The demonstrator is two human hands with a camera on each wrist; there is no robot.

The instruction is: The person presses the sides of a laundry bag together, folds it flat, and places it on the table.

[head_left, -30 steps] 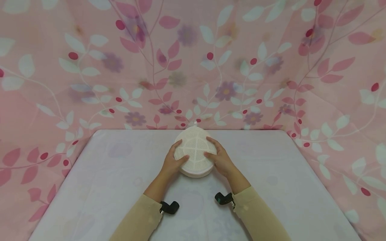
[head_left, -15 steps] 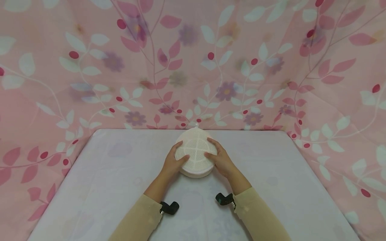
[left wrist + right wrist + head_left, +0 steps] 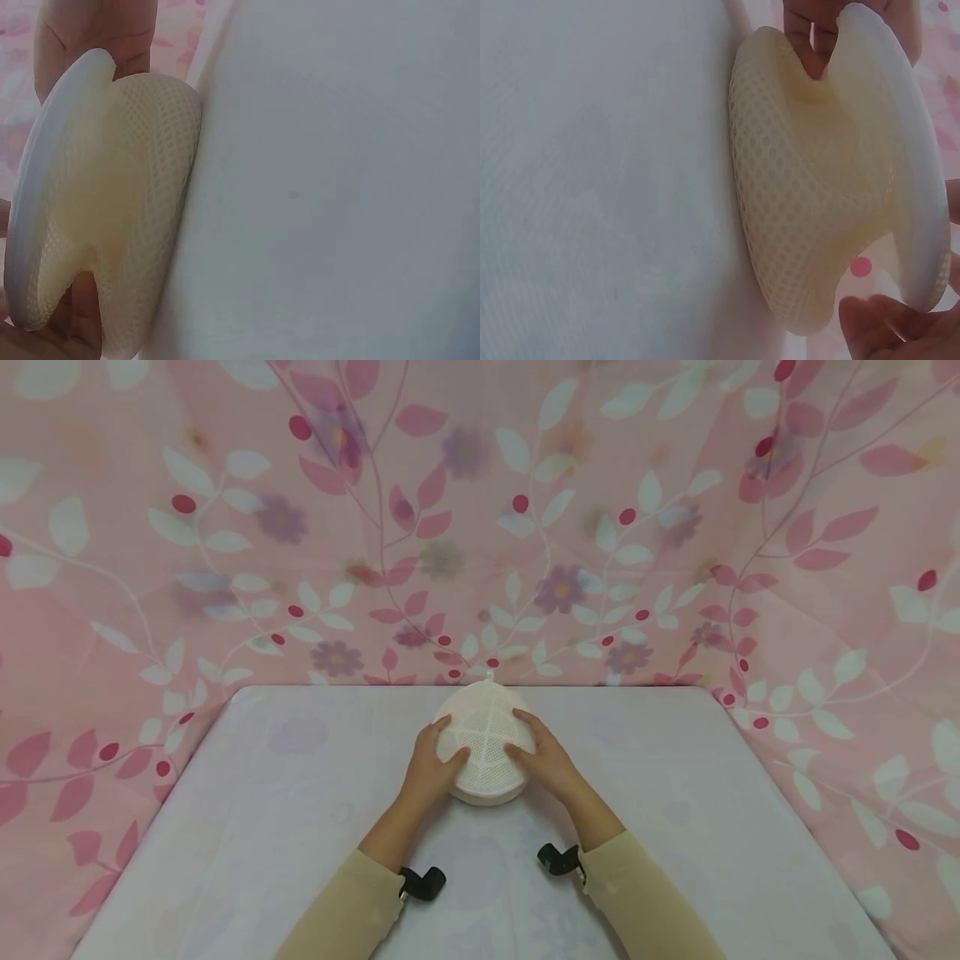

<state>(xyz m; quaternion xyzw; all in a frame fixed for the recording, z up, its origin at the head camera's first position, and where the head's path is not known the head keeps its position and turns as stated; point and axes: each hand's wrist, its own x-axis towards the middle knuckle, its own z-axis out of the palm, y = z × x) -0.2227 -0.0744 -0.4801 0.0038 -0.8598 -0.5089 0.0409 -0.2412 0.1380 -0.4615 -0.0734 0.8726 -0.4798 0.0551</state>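
A rounded cream mesh pouch point(image 3: 487, 739) with crossing seams and a small loop point(image 3: 490, 676) stands tilted near the table's far edge. My left hand point(image 3: 429, 767) grips its left side, thumb on the near mesh face. On the opposite side my right hand point(image 3: 553, 764) holds it the same way, thumb in front and other fingers partly hidden behind. Both wrist views show the pouch from the side: a smooth pale rim stands apart from the thick mesh wall point(image 3: 169, 172), with a hollow between. Fingertips point(image 3: 817, 64) reach into that hollow in the right wrist view.
A pale cloth covers the table point(image 3: 285, 827). Pink flowered fabric point(image 3: 480, 527) hangs behind it and on both sides. A black wrist camera point(image 3: 425, 883) juts from the left cuff, another black camera point(image 3: 558, 860) from the right.
Both hands keep their hold on the mesh pouch. The pouch sits a touch lower in the head view, along with a slight shift of the whole scene. The right thumb edges slightly inward.
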